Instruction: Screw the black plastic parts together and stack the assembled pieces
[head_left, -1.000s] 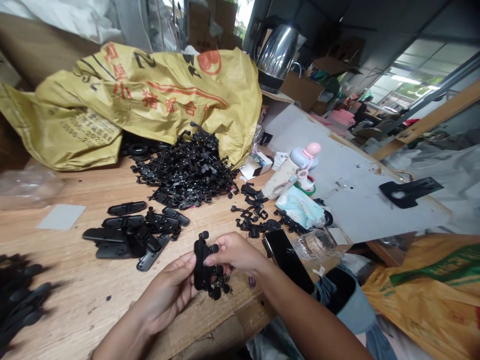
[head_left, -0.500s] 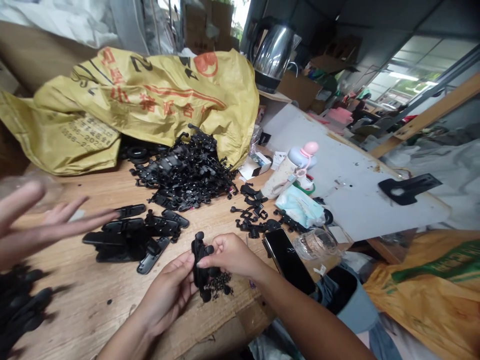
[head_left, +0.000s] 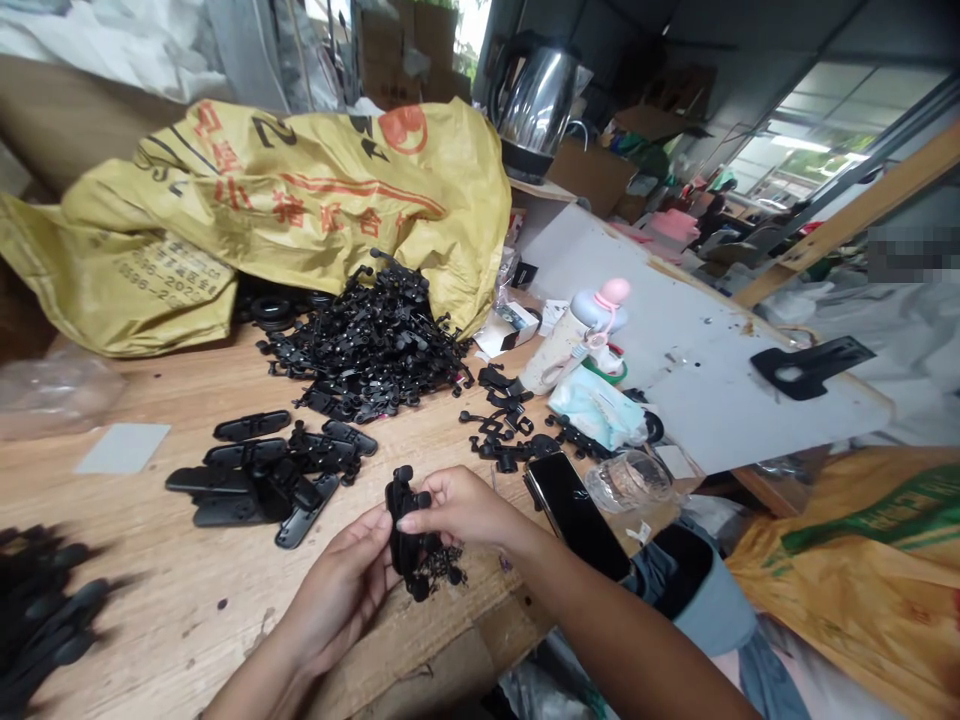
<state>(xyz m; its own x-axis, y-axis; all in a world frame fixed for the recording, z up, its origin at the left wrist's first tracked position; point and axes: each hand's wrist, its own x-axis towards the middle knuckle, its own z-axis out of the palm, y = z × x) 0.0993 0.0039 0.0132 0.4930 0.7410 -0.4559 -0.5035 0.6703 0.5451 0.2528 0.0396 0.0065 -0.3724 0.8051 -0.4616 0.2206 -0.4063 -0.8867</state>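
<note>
Near the table's front edge, both my hands are closed on one black plastic bracket (head_left: 405, 535) with rounded knobs at its ends. My left hand (head_left: 345, 580) grips its left side, thumb near the top. From the right, my right hand (head_left: 461, 510) presses it with the thumb across its middle. Just behind the bracket lies a scatter of tiny dark pieces (head_left: 451, 566), partly hidden by it. Several flat black oval plastic parts (head_left: 225, 490) are heaped to the left of my hands. Farther back rises a big pile of small black plastic parts (head_left: 375, 345).
A yellow woven sack (head_left: 322, 200) lies behind the pile. To the right are a phone (head_left: 577, 520), a clear glass (head_left: 628, 482), a tissue pack (head_left: 600, 408), a bottle (head_left: 559, 345) and loose black clips (head_left: 510, 440). A kettle (head_left: 536, 110) stands behind. More black parts (head_left: 45, 610) lie at left.
Another person's hand at the left has gone out of view, uncovering a pale card on the table. My hands keep their hold on the bracket, almost unmoved.
</note>
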